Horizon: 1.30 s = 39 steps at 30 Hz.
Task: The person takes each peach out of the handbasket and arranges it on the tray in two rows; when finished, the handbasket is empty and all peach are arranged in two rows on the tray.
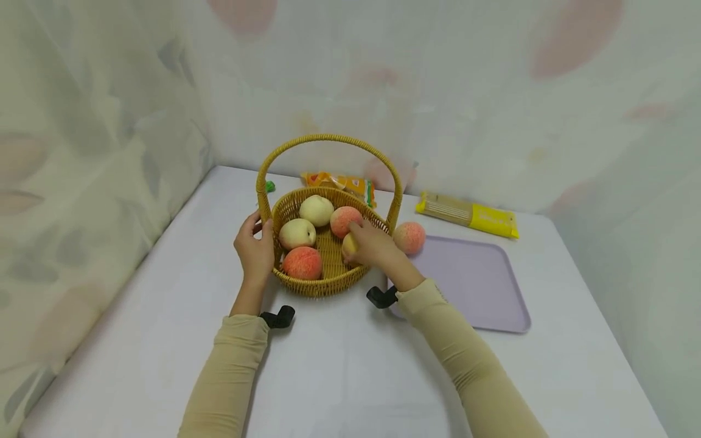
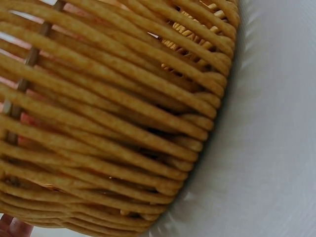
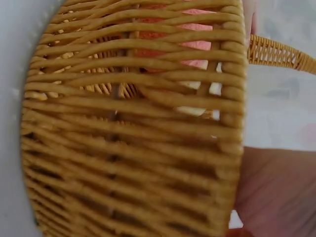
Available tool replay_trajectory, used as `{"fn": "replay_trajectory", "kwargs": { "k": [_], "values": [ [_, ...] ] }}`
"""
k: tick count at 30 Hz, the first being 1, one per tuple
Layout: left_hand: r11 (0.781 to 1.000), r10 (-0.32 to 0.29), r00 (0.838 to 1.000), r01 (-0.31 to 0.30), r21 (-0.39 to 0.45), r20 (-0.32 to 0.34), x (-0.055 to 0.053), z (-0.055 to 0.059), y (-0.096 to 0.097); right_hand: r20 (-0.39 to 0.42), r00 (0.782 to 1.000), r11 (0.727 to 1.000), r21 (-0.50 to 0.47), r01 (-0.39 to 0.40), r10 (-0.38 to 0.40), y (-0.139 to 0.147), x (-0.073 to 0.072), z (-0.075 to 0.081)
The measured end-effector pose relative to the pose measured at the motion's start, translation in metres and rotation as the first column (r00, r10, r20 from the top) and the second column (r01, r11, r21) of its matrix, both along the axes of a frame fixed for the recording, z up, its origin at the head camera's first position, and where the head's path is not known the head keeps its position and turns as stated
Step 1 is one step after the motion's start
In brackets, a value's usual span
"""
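A golden woven basket point(image 1: 314, 286) with a tall arched handle stands on the table, and its weave fills most of both wrist views. Inside it are two pale peaches point(image 1: 316, 211) at the back and left, a red peach point(image 1: 303, 263) at the front and a pink peach point(image 1: 345, 221) at the right. My left hand point(image 1: 256, 249) holds the basket's left side by the foot of the handle. Reaching over the right rim, my right hand point(image 1: 375, 243) grips a yellowish peach point(image 1: 348, 247) low inside, partly hidden by the fingers.
Right of the basket, another pink peach point(image 1: 409, 238) sits at the corner of a lilac tray point(image 1: 476, 280). A yellow noodle packet point(image 1: 468, 215) lies behind the tray. Behind the basket are an orange packet point(image 1: 350, 184) and a small green thing point(image 1: 270, 186). Curtains border the table.
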<state>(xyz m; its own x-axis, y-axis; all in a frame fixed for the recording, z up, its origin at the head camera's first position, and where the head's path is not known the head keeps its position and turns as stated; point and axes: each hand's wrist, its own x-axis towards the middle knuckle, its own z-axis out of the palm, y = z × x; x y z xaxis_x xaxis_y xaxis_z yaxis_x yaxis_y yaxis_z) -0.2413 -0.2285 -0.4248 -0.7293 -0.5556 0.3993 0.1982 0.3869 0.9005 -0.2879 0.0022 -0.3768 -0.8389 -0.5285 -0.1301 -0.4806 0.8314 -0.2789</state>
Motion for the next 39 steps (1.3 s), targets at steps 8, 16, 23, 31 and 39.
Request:
{"fn": "replay_trajectory", "kwargs": {
  "k": [8, 16, 23, 31, 39],
  "values": [
    [1.000, -0.010, 1.000, 0.010, -0.013, -0.002, -0.002, 0.001, 0.004, -0.053, 0.999, 0.999, 0.048, 0.011, -0.008, 0.001, 0.003, 0.003],
    [1.000, -0.002, 1.000, 0.001, -0.030, -0.018, -0.001, 0.000, 0.004, -0.074, 0.997, 0.989, -0.147, 0.004, -0.016, 0.009, 0.005, 0.003],
    [1.000, -0.003, 1.000, 0.003, -0.019, -0.024, -0.001, -0.001, 0.002, -0.091, 0.995, 0.902, -0.425, -0.081, 0.046, 0.026, 0.017, 0.009],
    [1.000, 0.002, 1.000, -0.002, -0.008, -0.015, -0.001, -0.004, 0.001, -0.172, 0.979, 0.729, -0.655, -0.198, 0.111, 0.054, 0.030, 0.008],
    [1.000, 0.007, 0.999, -0.008, -0.018, -0.042, -0.001, -0.004, -0.001, -0.251, 0.968, 0.628, -0.754, -0.194, -0.002, 0.097, 0.051, 0.018]
  ]
}}
